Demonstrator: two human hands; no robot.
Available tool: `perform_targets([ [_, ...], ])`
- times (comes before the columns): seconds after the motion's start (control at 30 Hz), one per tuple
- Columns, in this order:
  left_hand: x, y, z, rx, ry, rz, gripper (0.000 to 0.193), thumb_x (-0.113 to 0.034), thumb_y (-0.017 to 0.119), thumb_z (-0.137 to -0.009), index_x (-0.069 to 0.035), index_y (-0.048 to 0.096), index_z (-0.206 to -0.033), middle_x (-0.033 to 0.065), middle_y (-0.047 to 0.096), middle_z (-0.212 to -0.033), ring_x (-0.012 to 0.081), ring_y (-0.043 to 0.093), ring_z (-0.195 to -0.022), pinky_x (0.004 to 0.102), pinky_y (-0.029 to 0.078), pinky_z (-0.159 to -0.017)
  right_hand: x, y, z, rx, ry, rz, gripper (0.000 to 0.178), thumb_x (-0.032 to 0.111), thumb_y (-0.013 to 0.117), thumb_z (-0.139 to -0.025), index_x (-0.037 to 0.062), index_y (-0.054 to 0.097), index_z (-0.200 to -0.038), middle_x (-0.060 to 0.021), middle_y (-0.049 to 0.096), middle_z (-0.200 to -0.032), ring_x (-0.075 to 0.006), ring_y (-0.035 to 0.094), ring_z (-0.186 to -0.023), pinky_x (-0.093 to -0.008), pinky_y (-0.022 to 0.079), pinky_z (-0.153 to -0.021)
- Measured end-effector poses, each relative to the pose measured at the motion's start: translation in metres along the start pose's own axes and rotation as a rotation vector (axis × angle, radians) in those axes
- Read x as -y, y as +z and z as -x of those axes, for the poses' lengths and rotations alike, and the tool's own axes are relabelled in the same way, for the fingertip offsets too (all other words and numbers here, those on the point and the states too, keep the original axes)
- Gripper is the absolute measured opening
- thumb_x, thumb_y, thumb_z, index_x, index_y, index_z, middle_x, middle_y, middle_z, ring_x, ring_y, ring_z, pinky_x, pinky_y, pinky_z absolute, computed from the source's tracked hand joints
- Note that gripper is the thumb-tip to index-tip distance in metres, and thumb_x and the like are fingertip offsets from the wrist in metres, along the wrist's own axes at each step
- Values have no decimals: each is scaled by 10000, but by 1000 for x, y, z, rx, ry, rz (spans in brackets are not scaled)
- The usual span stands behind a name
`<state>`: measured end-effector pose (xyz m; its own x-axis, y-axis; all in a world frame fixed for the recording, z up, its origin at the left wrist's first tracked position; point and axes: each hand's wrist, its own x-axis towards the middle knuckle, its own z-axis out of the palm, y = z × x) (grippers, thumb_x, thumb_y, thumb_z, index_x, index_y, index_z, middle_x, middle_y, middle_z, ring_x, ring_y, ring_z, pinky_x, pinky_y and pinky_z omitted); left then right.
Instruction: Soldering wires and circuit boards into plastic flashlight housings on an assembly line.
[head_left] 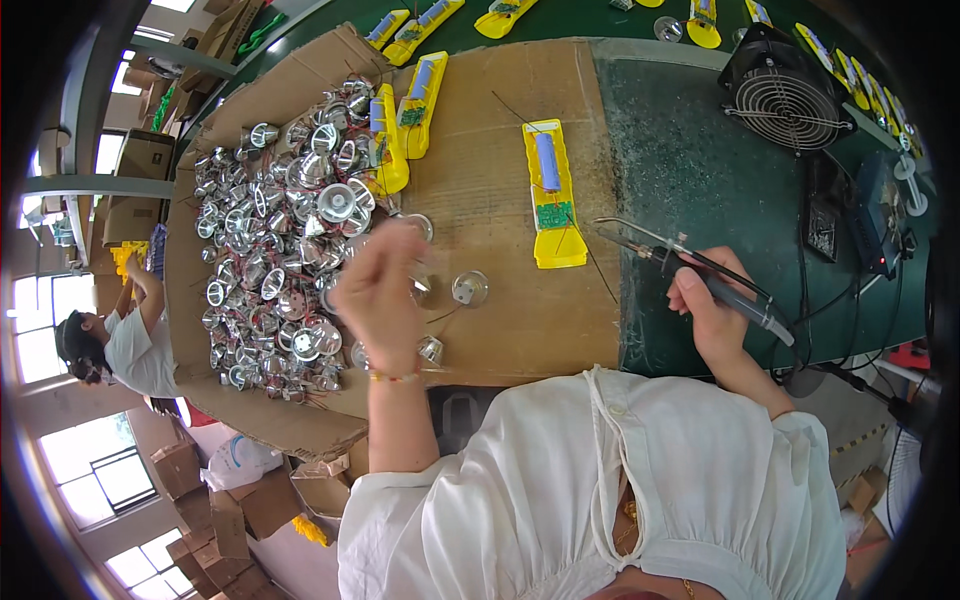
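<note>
My right hand is closed round a grey soldering iron with a thin curved metal tube clipped along it. The iron's tip points left toward a yellow torch housing lying on the cardboard mat. In that housing sit a blue cylindrical battery and a green circuit board, with thin dark wires sticking out. My left hand hovers at the right edge of a carton piled with silver reflector cups. Its fingers are smeared by motion, so whether they hold anything is unclear. One loose reflector cup lies right of it.
More yellow housings lean by the carton and line the bench's far side. A black fan with a wire grille stands at the far right, near a blue box-shaped unit and cables. Another person is at the far left.
</note>
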<state>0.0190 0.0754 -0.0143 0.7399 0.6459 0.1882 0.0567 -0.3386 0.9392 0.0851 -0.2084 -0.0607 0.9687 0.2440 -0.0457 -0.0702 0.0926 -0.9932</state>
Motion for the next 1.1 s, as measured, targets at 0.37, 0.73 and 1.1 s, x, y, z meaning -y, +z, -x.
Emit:
perform_targets([
  [0.37,36,70,24,289,-205,-65,113,-88,657,-784,19,624,-766,81,627,-688,122,610,-569,232,472,-520,-6,23,-11,122,-95,126,151,65,613,-810,-26,520,-885,-91,599,-690,-103,566,-570,-218,468,-511],
  [0.73,37,76,21,280,-169,-149,140,-120,675,-753,6,624,-724,83,622,-670,145,605,-544,263,459,-513,-12,30,-16,83,-30,81,142,72,626,-806,-12,534,-875,-79,601,-675,-92,564,-561,-209,466,-507],
  [1.1,39,76,20,281,-160,-137,147,-124,674,-750,8,623,-712,82,627,-654,134,605,-539,250,455,-499,-11,22,-12,23,-13,-20,143,92,579,-844,-7,519,-930,-82,581,-665,-101,543,-529,-201,431,-472],
])
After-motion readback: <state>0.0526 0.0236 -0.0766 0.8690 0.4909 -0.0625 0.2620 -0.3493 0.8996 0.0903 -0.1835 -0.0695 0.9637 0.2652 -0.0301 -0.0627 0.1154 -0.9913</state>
